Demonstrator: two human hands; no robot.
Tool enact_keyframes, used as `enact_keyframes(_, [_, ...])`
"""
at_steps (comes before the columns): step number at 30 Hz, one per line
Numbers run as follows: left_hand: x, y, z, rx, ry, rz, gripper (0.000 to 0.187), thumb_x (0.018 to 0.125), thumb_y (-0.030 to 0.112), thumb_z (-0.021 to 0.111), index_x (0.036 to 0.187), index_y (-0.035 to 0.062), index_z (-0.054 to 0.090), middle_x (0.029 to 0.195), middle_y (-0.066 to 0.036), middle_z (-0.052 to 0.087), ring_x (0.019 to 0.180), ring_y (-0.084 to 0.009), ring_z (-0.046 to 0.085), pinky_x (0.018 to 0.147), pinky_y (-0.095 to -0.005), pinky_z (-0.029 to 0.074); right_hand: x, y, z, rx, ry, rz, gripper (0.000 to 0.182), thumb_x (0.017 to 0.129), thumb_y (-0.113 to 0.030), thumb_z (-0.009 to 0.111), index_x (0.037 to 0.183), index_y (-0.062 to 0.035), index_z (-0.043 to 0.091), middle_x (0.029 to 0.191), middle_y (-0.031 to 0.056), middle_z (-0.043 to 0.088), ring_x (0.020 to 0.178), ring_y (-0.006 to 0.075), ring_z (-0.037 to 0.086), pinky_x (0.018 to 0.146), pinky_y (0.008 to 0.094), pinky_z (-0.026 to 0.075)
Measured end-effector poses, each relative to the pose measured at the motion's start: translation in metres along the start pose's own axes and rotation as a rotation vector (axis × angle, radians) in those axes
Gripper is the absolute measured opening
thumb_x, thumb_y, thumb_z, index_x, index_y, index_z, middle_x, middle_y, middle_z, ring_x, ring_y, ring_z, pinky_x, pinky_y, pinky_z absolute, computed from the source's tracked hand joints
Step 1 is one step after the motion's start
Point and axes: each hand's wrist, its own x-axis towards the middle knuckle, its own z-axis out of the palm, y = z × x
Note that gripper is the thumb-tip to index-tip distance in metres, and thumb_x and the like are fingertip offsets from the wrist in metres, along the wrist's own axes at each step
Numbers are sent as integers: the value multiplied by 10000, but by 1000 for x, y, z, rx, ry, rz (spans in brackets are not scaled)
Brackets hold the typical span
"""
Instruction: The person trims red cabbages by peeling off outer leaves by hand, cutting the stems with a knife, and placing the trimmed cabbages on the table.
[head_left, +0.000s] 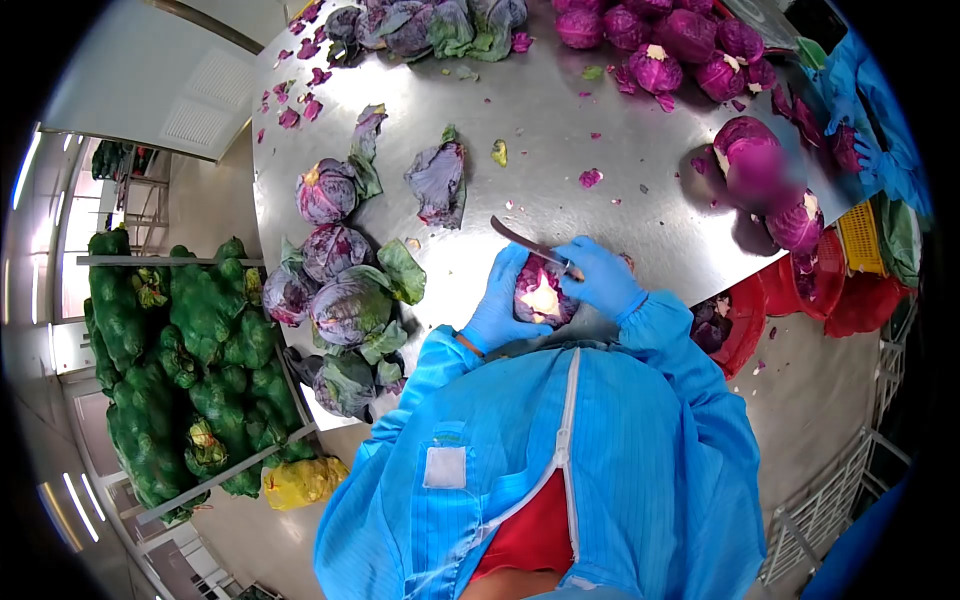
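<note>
– Steel tabletop (pixel 560 120) is being lit to a bright glare, and leaf scraps (pixel 590 178) are being seen scattered over it. What is being held at its near edge?

– One red cabbage (pixel 545 306) is being held there, just in front of the blue gown (pixel 500 420), its pale cut base being turned toward the camera. It is being cupped by the left hand (pixel 495 302), thumb on the near side. By the right hand (pixel 607 280), the handle of a knife (pixel 517 235) is being grasped, close against the same head; whether the fingers are also being pressed to it cannot be told.

– Where is harm being risked?

– At the left fingertips, chiefly. The blade is being held across the space just beside them, its tip being pointed away to the left. If the cabbage were being gripped too loosely, or the edge were being deflected by a slick leaf, the glove could be sliced and a finger cut.

– Is anything else being endangered?

– Trimmed heads (pixel 797 230) are being kept near the right edge, by a red basket (pixel 750 325). Being round, they could be sent rolling if bumped by the co-worker's gloved hand (pixel 872 160) nearby. Leafy heads (pixel 350 305) are being crowded at the left edge, where one could be nudged off by a sleeve.
</note>
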Motion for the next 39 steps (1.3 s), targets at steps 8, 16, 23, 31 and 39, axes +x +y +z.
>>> enact_keyframes(8, [-5,-5,-6,64,-52,56,1220,554,485,873,1498,22,253,1529,-237,254,1447,-420,159,1190,-500,104,9,11,8,-114,29,34,278,791,-268,652,1005,-93,615,943,133,639,884,350,629,744,457,503])
enact_keyframes(16, [-15,-14,-12,-177,-22,50,1224,521,321,930,1508,54,256,1540,-201,252,1449,-366,199,1185,-447,179,-6,129,38,39,275,498,336,782,-336,689,962,-61,621,865,192,646,823,393,630,715,486,488])
enact_keyframes(23, [-25,-15,-25,-433,-59,-164,1311,544,254,948,1543,86,116,1572,-156,195,1447,-289,230,1180,-408,222,-29,132,44,-129,444,531,250,822,-254,652,932,-36,597,797,210,649,779,407,648,659,463,493])
enact_keyframes(31, [-28,-14,-22,-326,-123,-175,1309,557,299,937,1535,45,105,1535,-176,238,1412,-308,284,1178,-410,236,-37,158,29,-183,405,641,276,827,-286,645,1002,-81,588,888,166,652,839,381,640,707,478,501])
enact_keyframes(39, [-10,-16,-4,-433,-247,-223,1190,627,239,907,1533,57,156,1503,-176,313,1398,-295,312,1161,-397,276,-46,129,-13,70,524,473,396,844,-323,696,1114,-53,591,981,166,645,865,332,642,762,414,511])
